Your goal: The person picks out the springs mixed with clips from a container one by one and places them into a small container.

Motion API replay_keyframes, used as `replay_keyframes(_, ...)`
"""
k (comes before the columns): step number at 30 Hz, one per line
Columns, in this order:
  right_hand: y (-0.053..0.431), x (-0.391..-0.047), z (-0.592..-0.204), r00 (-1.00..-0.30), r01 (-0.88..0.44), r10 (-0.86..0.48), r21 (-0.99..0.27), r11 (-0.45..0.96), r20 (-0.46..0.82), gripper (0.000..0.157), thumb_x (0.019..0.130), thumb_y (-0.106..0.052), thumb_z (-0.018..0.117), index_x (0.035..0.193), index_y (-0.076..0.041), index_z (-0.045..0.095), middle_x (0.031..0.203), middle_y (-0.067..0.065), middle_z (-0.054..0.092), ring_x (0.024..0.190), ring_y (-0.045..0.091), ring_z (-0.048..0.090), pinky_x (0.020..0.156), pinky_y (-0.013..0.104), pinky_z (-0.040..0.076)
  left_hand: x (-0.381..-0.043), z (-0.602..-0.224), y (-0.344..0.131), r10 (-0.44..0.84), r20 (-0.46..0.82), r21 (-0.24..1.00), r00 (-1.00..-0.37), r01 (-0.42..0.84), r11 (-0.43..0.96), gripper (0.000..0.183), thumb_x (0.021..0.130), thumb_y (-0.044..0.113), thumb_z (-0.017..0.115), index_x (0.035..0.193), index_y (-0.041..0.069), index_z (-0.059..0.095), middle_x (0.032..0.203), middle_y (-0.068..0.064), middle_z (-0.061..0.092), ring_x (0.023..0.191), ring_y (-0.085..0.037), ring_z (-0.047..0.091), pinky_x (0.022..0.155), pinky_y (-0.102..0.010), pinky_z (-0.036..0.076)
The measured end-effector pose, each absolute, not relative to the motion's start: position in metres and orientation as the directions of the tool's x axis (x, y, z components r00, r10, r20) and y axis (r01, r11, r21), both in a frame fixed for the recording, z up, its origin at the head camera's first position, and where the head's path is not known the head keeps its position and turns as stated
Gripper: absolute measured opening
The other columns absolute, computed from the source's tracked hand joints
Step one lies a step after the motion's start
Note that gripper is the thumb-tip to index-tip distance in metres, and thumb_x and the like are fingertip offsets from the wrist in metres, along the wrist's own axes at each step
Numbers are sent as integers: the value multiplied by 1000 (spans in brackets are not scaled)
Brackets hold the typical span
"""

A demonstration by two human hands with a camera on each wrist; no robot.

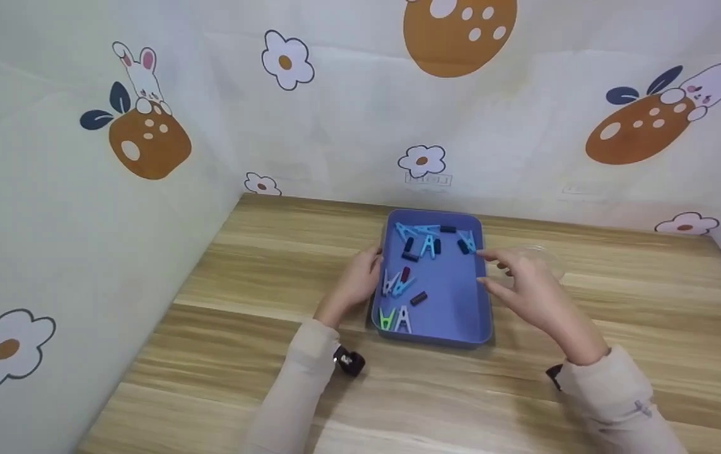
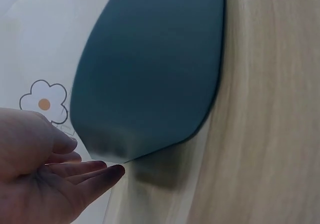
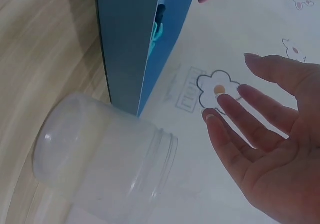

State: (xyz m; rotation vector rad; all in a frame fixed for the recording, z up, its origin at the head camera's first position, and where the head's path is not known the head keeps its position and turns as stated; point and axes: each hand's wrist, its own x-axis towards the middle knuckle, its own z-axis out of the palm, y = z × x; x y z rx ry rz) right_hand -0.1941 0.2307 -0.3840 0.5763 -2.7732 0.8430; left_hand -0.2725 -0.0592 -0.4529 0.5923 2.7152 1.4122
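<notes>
Eight clothes pegs lie in one blue tray [image 1: 451, 284] on the wooden table [image 1: 209, 366]: five blue pegs [image 1: 428, 239], two pale pegs [image 1: 404, 312] and one green peg [image 1: 386, 320]. Six black cylinders [image 1: 419, 297] share the floor with them, plus one dark red cylinder [image 1: 405, 274] by the left wall. Four of those blue pegs sit at the far end, the fifth near the red cylinder; green is down in the near left corner. And one clear jar [image 3: 110, 154] stands upright just right of the tray!

Now the fingers. Left hand [image 1: 360, 277]: fingers extended and close together at the tray's left wall; whether they press it, I can't tell. Right hand [image 1: 527, 287]: thumb and fingers well apart, bare space between them, fingertips at the right rim, index tip near the blue peg in the far right corner.
</notes>
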Motion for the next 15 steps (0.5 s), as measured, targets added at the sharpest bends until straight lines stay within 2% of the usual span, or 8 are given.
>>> replay_keyframes(7,223,-206,-393,-922,-378,-349,-584,718,168,37,98,-2,71,133,9,65,130,29,69,109,46,69,92,57,61,-271,-453,-57,358,125,805,-925,306,509,49,111,1,39,156,-16,34,159,-33,42,151,-43,40,128,-50,31)
replay_keyframes(15,216,-219,-402,-901,-399,-420,-591,701,111,33,98,-4,72,129,9,68,123,29,71,106,43,70,92,55,61,-270,-454,-54,373,133,810,-918,317,493,48,110,-2,39,157,-14,36,156,-33,47,149,-43,44,126,-52,34)
